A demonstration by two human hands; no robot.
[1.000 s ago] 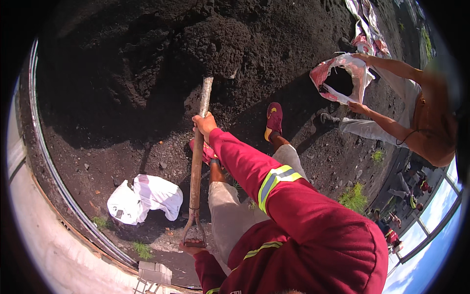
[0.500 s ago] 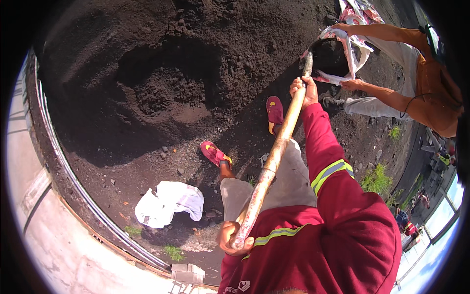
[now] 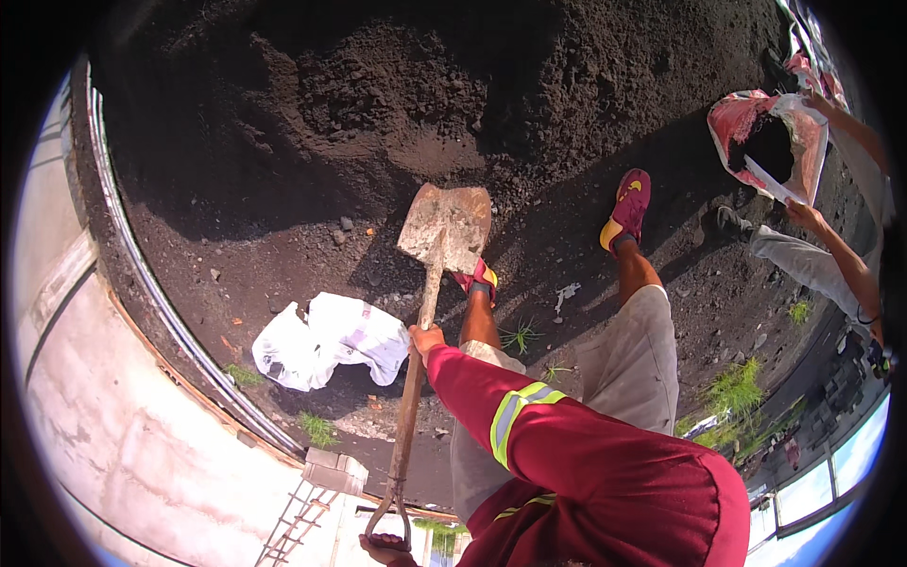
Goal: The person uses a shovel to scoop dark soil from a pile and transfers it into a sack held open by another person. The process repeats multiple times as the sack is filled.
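A shovel (image 3: 404, 425) slants across the view in front of me, its flat, dirt-smeared blade level with my left shoe and bearing no load. My right hand (image 3: 427, 341) is wrapped round the wooden shaft below the blade. At the lower edge, my left hand (image 3: 386, 546) is closed on the D-shaped grip. Beyond the blade rises a mound of dark soil (image 3: 378, 104) with a dug-out hollow. To the right, another person's hands hold open a white and red sack (image 3: 811, 142), apart from the shovel; its inside looks dark.
A crumpled white sack (image 3: 354, 340) lies on the ground left of the shaft. Along the left runs a pale concrete wall (image 3: 142, 397) with pipes (image 3: 142, 265) beside it. Grass tufts (image 3: 732, 389) and small stones dot the ground at right.
The shovel has swung left, away from the co-worker's sack, and its blade now shows near my left foot. Both my hands stay on it. The sack sits farther right in view.
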